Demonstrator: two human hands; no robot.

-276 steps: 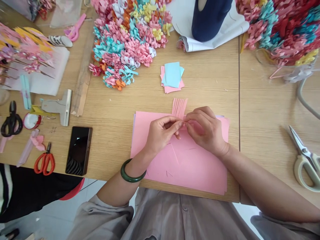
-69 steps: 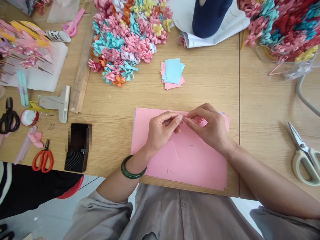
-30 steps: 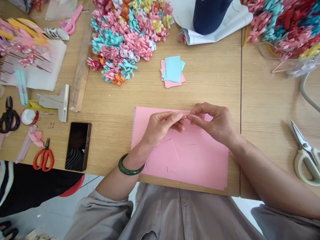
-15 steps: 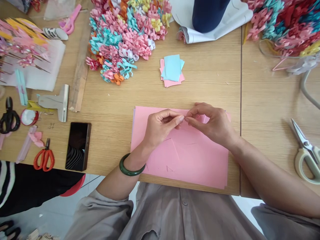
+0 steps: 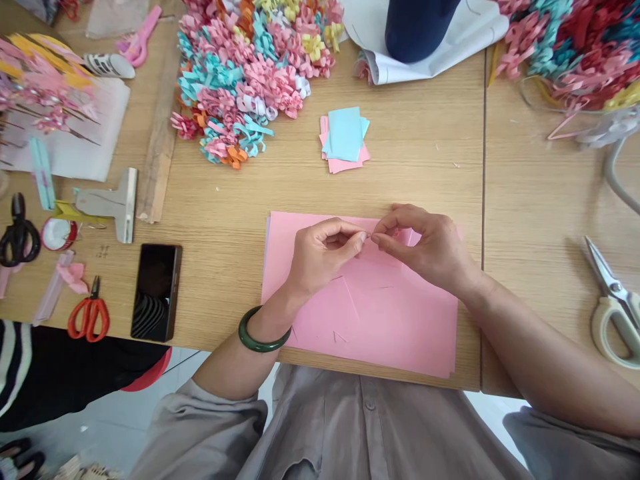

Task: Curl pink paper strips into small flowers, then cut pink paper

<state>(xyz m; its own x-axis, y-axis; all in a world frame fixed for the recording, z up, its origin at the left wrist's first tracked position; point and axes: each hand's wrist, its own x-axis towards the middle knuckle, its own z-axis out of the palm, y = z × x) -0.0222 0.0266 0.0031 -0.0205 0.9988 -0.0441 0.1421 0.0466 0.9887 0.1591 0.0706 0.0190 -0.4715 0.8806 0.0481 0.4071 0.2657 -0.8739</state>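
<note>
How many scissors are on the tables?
4: white scissors at far right, red scissors left of the phone, black scissors at far left, and pink scissors at upper left. Others may be hidden.

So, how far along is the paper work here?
Looks done: the heap of curled paper pieces. In hand: a pink paper piece, mostly hidden, pinched in the fingers of the left hand and right hand. Probably left: the small stack of blue and pink papers, flat with no cuts visible.
</note>
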